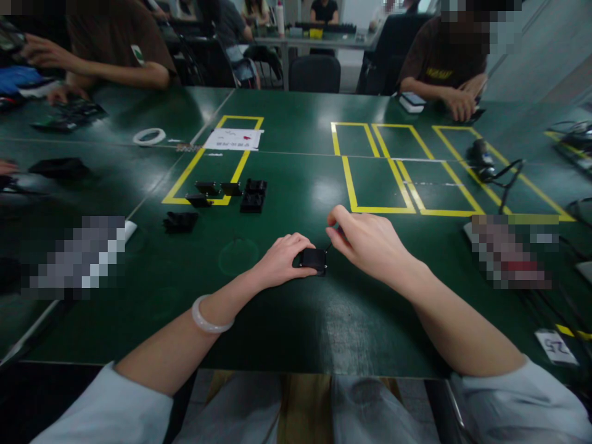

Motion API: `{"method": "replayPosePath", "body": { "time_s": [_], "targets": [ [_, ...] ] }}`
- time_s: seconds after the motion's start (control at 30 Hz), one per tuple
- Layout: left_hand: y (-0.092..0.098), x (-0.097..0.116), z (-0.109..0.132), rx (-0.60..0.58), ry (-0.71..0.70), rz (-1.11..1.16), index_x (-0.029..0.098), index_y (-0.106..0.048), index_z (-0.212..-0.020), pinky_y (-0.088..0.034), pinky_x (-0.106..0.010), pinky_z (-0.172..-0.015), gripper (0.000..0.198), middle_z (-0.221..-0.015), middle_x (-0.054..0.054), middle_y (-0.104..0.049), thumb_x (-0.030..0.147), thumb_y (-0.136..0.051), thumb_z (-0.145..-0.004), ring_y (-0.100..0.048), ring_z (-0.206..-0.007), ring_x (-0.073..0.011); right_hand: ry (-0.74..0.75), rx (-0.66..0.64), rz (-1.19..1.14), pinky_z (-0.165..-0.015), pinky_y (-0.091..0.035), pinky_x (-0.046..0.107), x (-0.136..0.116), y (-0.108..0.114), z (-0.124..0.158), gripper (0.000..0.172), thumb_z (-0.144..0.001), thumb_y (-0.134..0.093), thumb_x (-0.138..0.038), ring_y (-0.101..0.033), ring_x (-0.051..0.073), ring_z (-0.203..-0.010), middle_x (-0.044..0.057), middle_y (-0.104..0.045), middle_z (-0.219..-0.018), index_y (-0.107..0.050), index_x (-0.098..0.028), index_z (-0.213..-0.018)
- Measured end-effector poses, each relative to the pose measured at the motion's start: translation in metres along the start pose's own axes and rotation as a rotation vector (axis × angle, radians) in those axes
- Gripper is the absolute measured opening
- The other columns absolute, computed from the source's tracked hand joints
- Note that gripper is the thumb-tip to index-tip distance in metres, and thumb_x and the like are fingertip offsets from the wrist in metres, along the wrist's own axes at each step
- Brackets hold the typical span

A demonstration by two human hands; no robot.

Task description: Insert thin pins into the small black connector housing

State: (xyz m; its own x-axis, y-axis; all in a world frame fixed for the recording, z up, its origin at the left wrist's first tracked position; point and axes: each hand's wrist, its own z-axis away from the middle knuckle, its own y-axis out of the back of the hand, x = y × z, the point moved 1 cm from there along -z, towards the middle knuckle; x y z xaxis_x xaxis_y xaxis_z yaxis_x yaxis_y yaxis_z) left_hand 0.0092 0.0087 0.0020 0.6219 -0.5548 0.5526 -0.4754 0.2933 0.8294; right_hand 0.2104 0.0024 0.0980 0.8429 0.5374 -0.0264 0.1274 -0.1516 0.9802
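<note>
Resting on the green table (277, 333), the left hand (282, 262) grips a small black plastic part (313, 259) near the table's front middle. The right hand (370, 243) arches in from the right, wrist raised. Its thumb and forefinger are pinched together just above the part's right edge, and what they pinch is too small to tell.

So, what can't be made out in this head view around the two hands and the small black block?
Head view only:
Small black plastic block: its left side is covered by the left hand; details too dark.
Right hand: fingertips pinched, what they grip is too small to tell.
Black plastic parts by the yellow tape: shapes too dark and small.
White paper sheet: print too small to read.
</note>
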Motion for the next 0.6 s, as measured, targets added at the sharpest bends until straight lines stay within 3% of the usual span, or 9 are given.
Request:
{"method": "replayPosePath", "body": {
  "time_s": [0.1,0.37,0.6],
  "targets": [
    [0.0006,0.0008,-0.0004,-0.008,-0.005,0.000,0.023,-0.059,-0.110,-0.040,-0.039,-0.091,0.038,-0.114,-0.006,-0.059,0.048,-0.067,-0.084,-0.053,-0.108,-0.0260,-0.027,-0.041,0.042,-0.055,-0.023,0.027,0.0001,0.0006,-0.0007,0.031,-0.099,-0.031,-0.039,-0.062,0.016,-0.065,0.004,-0.069,-0.077,-0.054,-0.019,-0.099],
    [-0.0007,-0.0014,0.0001,0.001,-0.007,0.000,0.023,-0.059,-0.111,-0.040,-0.039,-0.091,0.039,-0.113,-0.006,-0.059,0.050,-0.067,-0.083,-0.054,-0.107,-0.0257,-0.028,-0.011,-0.024,-0.056,-0.025,0.026,-0.0003,0.0019,0.0006,0.025,-0.094,-0.034,-0.026,-0.061,0.015,-0.064,0.002,-0.068,-0.077,-0.052,-0.018,-0.108],
    [-0.0022,-0.0025,0.0000,0.005,-0.009,0.001,0.024,-0.060,-0.111,-0.040,-0.039,-0.091,0.039,-0.114,-0.006,-0.059,0.050,-0.067,-0.083,-0.053,-0.107,-0.0258,-0.044,-0.065,0.021,-0.055,-0.025,0.026,0.0003,0.0013,-0.0011,0.033,-0.099,-0.026,-0.036,-0.061,0.016,-0.065,0.005,-0.070,-0.079,-0.054,-0.018,-0.103]
  ]
}}
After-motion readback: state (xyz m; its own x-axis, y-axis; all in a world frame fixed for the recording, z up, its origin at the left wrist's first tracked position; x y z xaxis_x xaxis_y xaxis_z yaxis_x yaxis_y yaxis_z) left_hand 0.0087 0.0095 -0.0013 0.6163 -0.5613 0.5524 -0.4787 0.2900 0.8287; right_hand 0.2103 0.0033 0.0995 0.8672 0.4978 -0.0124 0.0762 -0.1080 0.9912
